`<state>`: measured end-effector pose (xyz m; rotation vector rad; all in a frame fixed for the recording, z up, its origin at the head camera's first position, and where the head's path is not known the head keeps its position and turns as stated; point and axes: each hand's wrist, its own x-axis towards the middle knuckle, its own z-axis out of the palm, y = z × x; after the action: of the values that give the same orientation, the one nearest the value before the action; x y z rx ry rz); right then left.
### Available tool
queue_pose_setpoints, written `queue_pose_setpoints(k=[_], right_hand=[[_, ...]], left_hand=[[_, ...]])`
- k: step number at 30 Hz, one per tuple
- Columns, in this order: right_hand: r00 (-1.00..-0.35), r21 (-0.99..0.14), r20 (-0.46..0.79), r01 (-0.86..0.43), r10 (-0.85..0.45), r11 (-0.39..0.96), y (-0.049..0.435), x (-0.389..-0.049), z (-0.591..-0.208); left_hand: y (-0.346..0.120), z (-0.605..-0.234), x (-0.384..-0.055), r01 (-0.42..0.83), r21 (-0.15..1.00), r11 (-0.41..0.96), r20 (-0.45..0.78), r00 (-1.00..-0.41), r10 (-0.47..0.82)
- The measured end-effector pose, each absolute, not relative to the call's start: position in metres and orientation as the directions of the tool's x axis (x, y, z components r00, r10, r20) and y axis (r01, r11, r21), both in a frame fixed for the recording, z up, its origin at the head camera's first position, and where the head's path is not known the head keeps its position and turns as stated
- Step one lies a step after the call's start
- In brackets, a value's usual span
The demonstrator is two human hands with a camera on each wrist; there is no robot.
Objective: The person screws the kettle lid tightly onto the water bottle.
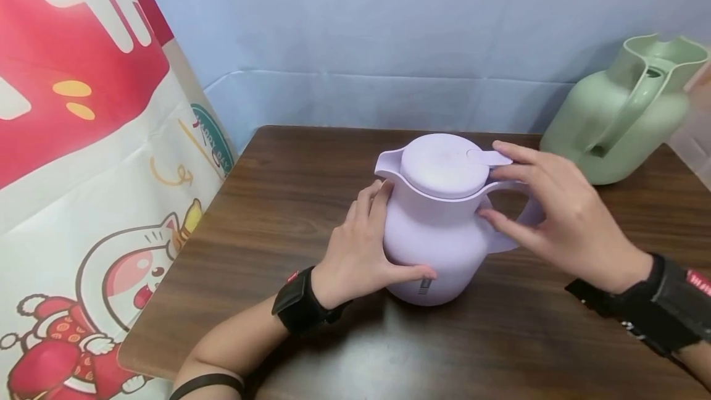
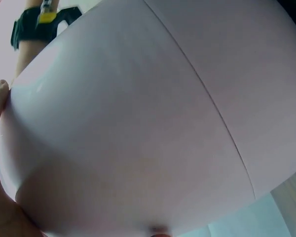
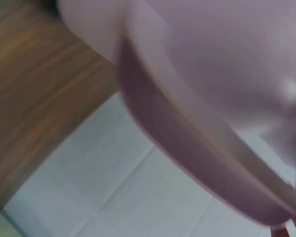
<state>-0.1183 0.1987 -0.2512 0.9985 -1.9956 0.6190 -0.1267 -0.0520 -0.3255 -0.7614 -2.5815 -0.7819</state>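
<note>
A lavender thermal jug (image 1: 433,233) stands upright on the brown table, its spout toward the left and its handle (image 1: 534,208) toward the right. The round lid (image 1: 439,162) sits in the mouth, with a flat tab (image 1: 491,158) sticking out over the handle. My left hand (image 1: 363,252) holds the body from the left, fingers round the far side and thumb across the front. At the tab my right hand (image 1: 561,208) has its index and middle fingertips, while its thumb lies lower, beside the neck near the handle. The body (image 2: 138,123) fills most of the left wrist view.
At the back right stands a green jug (image 1: 616,116) with an open top, its handle facing the front. A pale blue cloth (image 1: 389,36) hangs behind the wood-grain table (image 1: 266,221). Along the left edge hangs a cloth with cartoon prints (image 1: 111,215).
</note>
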Motion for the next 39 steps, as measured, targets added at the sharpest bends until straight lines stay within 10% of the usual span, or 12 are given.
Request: queue_pose_setpoints(k=[9, 15, 23, 39], right_hand=[[-0.331, -0.056, 0.892, -0.757, -0.308, 0.651, 0.188, -0.099, -0.294], [-0.250, 0.058, 0.884, -0.780, -0.394, 0.624, 0.177, -0.087, -0.319], [-0.300, 0.081, 0.821, -0.781, -0.485, 0.619, 0.178, -0.078, -0.355], [-0.345, 0.062, 0.809, -0.755, -0.476, 0.653, 0.186, -0.114, -0.370]], left_hand=[[-0.055, -0.327, -0.127, 0.640, 0.340, 0.689, 0.503, -0.743, 0.442], [-0.064, -0.337, -0.122, 0.736, 0.152, 0.659, 0.585, -0.605, 0.541], [-0.074, -0.361, -0.119, 0.812, -0.060, 0.581, 0.601, -0.435, 0.670], [-0.071, -0.365, -0.158, 0.841, -0.025, 0.540, 0.577, -0.429, 0.695]])
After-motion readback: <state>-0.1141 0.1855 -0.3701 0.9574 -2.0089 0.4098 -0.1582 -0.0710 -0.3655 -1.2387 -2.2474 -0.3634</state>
